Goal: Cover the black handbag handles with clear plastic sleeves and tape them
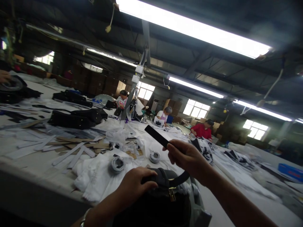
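A black handbag [163, 205] stands in front of me at the lower middle, with a curved handle and a small gold padlock [172, 194] hanging at its top. My left hand [137, 183] is closed on the bag's upper left edge, thumb and fingers on either side. My right hand [187, 157], above the bag's right side, pinches a flat black strip [156, 136] that points up and to the left. Whether the strip joins the bag is hidden by the hand. Part of the handle passes just under my right hand.
Rolls of grey tape [117, 164] and crumpled white sheeting [94, 179] lie beyond the bag. Paper and card strips [80, 149] are scattered left, near more black bags [75, 118]. A post [129, 101] rises from the table. Co-workers [202, 130] are at the far side; another person's hand [4, 76] shows far left.
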Motion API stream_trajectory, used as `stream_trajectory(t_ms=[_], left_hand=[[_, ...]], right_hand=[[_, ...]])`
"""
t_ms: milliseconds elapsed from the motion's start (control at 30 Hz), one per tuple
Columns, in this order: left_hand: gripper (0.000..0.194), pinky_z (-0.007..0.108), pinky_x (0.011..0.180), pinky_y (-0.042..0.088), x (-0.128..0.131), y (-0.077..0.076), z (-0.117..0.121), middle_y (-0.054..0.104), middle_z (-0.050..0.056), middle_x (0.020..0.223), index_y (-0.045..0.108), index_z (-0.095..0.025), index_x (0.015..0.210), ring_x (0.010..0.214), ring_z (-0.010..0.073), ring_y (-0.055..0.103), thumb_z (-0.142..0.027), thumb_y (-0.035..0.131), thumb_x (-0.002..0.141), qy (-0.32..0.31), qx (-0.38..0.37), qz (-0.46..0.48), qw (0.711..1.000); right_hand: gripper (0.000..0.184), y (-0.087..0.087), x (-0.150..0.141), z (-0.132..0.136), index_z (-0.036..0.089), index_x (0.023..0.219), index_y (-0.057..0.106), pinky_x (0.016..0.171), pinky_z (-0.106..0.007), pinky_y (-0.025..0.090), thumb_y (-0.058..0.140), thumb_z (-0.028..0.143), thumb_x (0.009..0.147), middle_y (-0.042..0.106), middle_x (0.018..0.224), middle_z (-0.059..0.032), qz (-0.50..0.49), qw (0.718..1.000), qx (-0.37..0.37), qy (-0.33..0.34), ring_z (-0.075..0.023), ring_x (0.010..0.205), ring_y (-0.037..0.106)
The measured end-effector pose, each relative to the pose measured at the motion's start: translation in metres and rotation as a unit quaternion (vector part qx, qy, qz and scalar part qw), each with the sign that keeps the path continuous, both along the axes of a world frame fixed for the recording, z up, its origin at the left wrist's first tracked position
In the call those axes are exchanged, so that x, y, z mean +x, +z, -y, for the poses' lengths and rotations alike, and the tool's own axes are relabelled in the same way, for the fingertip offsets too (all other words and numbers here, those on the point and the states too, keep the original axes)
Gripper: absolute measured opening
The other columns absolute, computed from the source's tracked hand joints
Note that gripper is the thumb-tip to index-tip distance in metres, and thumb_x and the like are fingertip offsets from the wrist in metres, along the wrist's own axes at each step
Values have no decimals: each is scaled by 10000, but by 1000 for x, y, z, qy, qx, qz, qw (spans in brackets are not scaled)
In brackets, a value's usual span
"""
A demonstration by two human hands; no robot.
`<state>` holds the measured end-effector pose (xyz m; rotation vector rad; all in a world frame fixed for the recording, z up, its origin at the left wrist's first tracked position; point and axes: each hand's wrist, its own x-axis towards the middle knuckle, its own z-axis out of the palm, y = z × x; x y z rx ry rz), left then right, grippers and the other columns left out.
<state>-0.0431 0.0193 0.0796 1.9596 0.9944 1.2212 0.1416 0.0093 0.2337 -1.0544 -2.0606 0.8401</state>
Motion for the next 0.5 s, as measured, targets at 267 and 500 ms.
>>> stream_trajectory(t_ms=[267,500], left_hand=[[244,288,804,485,-29,-5,0,733,70,1129,773,-236,954,1026,254,659,-380,745,759,24,-22,37,999],[343,252,683,438,-29,-12,6,767,24,941,762,-233,984,843,208,664,-336,819,662,31,-66,34,997]], right_hand=[[286,23,44,-2,170,846,665,375,-169,238,744,439,788,545,618,38,-232,970,-3,-75,-28,414,346],[216,38,76,-20,236,895,691,450,-220,405,710,441,831,497,704,28,-368,925,32,-92,-78,510,424]])
